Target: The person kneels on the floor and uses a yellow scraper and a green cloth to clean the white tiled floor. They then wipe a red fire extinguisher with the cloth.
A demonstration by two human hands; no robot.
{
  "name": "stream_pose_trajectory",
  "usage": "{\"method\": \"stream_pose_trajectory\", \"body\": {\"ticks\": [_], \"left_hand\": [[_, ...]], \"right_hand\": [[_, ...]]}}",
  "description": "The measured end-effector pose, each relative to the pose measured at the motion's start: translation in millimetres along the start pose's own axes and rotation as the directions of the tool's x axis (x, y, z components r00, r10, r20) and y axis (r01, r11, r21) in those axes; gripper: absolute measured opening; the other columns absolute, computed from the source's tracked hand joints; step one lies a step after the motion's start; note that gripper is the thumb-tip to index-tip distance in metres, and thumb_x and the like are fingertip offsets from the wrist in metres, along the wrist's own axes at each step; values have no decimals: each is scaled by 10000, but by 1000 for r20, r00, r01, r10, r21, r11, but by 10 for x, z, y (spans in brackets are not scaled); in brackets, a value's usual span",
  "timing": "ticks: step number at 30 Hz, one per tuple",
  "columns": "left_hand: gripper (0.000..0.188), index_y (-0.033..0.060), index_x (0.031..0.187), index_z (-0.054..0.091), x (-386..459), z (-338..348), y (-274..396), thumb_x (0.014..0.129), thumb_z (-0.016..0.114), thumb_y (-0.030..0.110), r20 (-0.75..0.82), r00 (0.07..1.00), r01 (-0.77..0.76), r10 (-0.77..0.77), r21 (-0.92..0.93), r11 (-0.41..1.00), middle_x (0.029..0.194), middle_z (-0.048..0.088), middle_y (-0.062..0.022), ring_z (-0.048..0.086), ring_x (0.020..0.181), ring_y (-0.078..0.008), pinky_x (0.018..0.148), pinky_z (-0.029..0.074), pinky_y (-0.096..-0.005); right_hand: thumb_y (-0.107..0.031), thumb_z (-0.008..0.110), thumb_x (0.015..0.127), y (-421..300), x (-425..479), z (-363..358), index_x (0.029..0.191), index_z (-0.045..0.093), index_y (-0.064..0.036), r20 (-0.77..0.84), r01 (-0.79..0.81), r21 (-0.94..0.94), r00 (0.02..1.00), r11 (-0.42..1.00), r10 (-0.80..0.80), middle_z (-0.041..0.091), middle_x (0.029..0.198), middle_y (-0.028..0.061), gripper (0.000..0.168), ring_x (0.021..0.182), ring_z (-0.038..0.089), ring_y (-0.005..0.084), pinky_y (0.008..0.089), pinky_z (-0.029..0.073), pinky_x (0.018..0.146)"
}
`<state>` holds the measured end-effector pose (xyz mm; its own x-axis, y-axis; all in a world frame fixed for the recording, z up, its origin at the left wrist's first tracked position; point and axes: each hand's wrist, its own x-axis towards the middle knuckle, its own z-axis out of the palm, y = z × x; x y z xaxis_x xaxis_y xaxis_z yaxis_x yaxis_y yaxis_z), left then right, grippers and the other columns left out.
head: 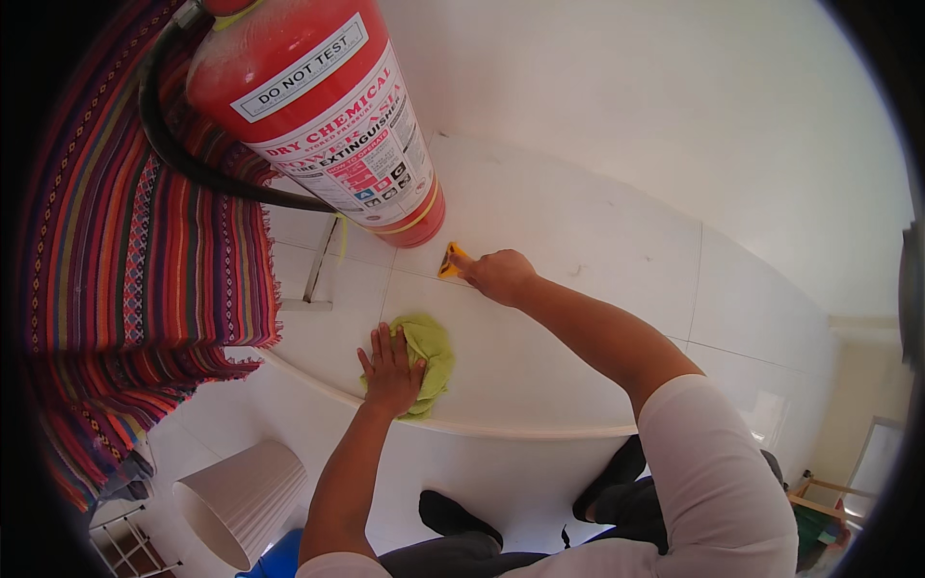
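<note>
My left hand (392, 372) lies flat with its fingers spread on a crumpled yellow-green cloth (432, 361), which rests on the white tiled surface (535, 361) near its curved front edge. Farther forward and to the right, my right hand (500, 273) grips a small yellow-and-black scraper (452, 260). One finger is extended along the tool, whose wide end touches or nearly touches the tiles. Just beyond the scraper is the base of a red fire extinguisher (325, 115) with printed labels. The face of the scraper's edge cannot be made out.
A striped woven cloth (195, 274) with a fringe hangs at the left, beside a metal leg (321, 260) and the extinguisher's black hose (181, 162). A pleated lampshade (242, 498) lies on the lower floor at the bottom left. A white wall (650, 94) rises behind the tiled surface.
</note>
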<state>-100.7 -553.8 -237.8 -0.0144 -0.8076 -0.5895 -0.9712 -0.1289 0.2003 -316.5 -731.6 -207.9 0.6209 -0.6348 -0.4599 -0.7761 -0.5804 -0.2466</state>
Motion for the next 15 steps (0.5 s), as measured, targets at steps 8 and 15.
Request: {"method": "stream_pose_trajectory", "body": {"ticks": [8,15], "left_hand": [[873,-4,1448,3,-52,20,-146,896,360,570,-47,998,-41,39,-51,998,1509,-89,-216,-113,1393,-373,1059,-45,-608],[960,15,1454,6,-13,-57,-64,851,370,667,-24,999,-45,44,-37,998,1510,-87,-214,-115,1394,-368,1068,-47,-596]], "right_hand": [[-305,382,968,276,-463,-47,1289,387,-193,102,-108,-73,988,991,115,626,665,74,340,598,627,271,389,487,543],[-287,405,959,-436,283,121,1295,376,-184,-120,-33,12,992,999,34,644,697,93,353,617,637,276,392,488,543]]}}
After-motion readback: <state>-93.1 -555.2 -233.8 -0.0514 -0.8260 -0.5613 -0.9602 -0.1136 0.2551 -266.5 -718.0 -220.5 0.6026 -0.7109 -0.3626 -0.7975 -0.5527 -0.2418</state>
